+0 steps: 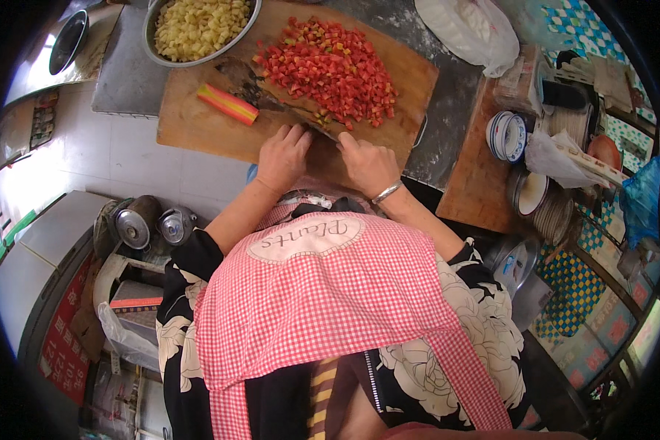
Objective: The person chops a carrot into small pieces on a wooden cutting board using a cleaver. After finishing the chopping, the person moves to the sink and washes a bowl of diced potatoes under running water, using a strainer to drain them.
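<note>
A wooden cutting board (191, 110) lies before me with a heap of red diced vegetable (330, 70), some of the bits yellowish. A thick red stick with a yellow stripe (227, 104), like a piece of carrot, rests at the board's left part. My right hand (370, 165) is closed at one end of a dark knife (312, 119), whose blade slants up and left beside the heap. Close by, my left hand (282, 155) has its fingers curled at the blade's near side; what they hold, if anything, is hidden.
A metal bowl of pale yellow cubes (202, 29) sits at the board's far left edge. A white plastic bag (473, 33) lies at the back right. Stacked bowls (507, 136) stand on a wooden surface to the right. Lidded metal pots (133, 227) are at the left.
</note>
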Tool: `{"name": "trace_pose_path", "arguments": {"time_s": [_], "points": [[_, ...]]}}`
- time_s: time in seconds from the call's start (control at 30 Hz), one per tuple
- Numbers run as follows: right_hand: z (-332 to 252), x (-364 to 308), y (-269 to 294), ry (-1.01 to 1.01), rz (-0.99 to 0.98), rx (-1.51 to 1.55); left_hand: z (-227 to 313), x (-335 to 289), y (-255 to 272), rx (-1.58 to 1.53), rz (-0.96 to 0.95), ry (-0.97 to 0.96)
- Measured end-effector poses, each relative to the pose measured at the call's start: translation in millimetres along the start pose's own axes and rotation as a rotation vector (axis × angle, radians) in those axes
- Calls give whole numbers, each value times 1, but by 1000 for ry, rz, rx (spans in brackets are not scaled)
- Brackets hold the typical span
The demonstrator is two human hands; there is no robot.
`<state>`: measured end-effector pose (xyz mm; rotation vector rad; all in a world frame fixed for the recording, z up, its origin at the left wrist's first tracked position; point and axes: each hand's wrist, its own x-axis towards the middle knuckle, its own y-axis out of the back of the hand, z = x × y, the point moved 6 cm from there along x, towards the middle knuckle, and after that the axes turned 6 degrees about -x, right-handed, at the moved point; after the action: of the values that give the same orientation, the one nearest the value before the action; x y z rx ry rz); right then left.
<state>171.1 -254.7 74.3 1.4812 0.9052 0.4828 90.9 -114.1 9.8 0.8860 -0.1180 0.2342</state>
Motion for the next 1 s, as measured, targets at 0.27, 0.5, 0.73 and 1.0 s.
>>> {"name": "trace_pose_path", "arguments": {"time_s": [0.27, 0.5, 0.73, 1.0], "points": [[-3, 0, -5, -30, -33, -21, 1, 0, 2, -27, 25, -25], [-5, 0, -5, -15, -5, 49, -2, -3, 2, -40, 17, -18], [-9, 3, 0, -16, -12, 25, -4, -6, 1, -19, 33, -34], [-13, 7, -2, -27, 16, 46, -7, -7, 2, -17, 80, -38]]}}
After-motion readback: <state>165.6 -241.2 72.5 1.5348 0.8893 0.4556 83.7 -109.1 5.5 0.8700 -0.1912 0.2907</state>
